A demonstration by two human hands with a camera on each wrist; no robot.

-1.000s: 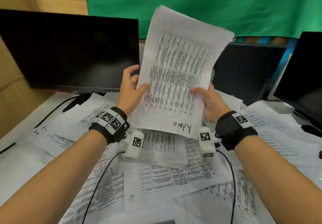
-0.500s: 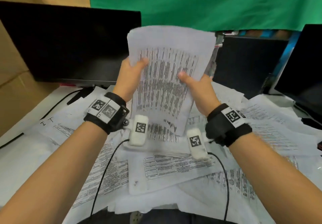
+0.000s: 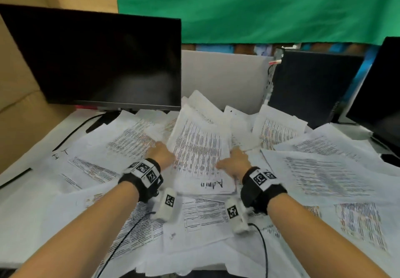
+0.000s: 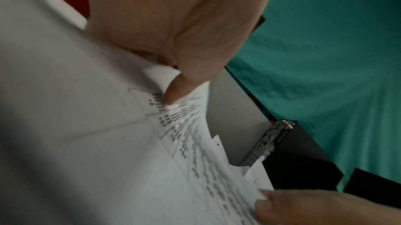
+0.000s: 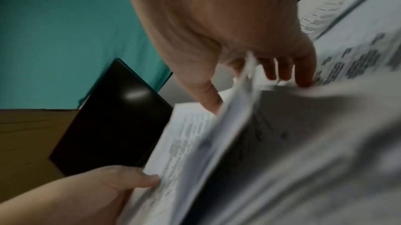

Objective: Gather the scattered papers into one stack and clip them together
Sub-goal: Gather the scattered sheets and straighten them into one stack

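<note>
Once raised upright, stack (image 3: 200, 152) now lies on scattered papers (image 3: 320, 169).

We are looking down and forward from head height over the paper stack (image 3: 200, 154) at frame centre, forearms entering from the bottom corners. Our left wrist camera is sitting very near the left hand (image 4: 173, 28), facing along it toward the green curtain (image 4: 325, 57); the right wrist one is mirroring it. All three are sharing the stack.

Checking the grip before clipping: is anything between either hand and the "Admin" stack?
Nothing visible. The left hand and right hand grip the stack directly at its side edges, thumbs on top, over the scattered papers.
</note>
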